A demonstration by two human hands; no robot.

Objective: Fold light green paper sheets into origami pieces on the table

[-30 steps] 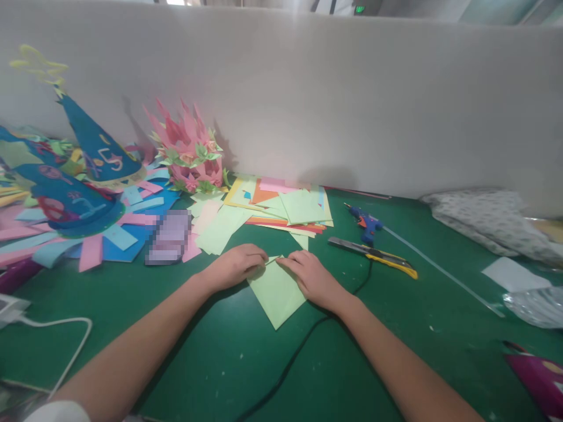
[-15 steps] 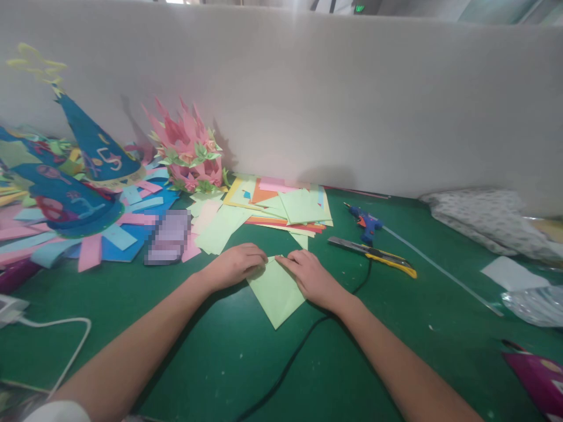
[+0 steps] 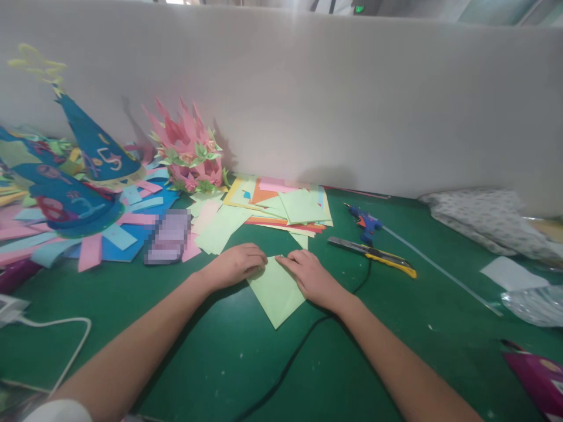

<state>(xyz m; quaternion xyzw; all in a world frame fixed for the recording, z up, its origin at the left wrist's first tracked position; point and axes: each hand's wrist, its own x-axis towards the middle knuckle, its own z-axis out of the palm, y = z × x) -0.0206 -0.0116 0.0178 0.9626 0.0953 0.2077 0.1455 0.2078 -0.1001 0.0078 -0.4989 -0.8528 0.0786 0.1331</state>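
A pale green sheet of folded paper [image 3: 277, 296] lies on the green table, one corner pointing toward me. At its upper left edge, my left hand [image 3: 240, 264] has its fingers curled and closed on the paper. My right hand [image 3: 310, 278] holds the upper right edge, its index finger stretched along the top near the far corner and the other fingers bent. Both hands rest low on the table, with their fingertips a little apart. The undersides of the fingers and the paper's far corner are partly hidden.
Behind the hands lie stacked coloured sheets [image 3: 308, 206]. To the right are a blue glue gun [image 3: 364, 221], a yellow utility knife [image 3: 389, 262] and a black cable [image 3: 299, 349]. Blue paper hats [image 3: 90, 138], a pink paper crown [image 3: 189, 149] and a blurred-out flat object [image 3: 169, 237] stand left.
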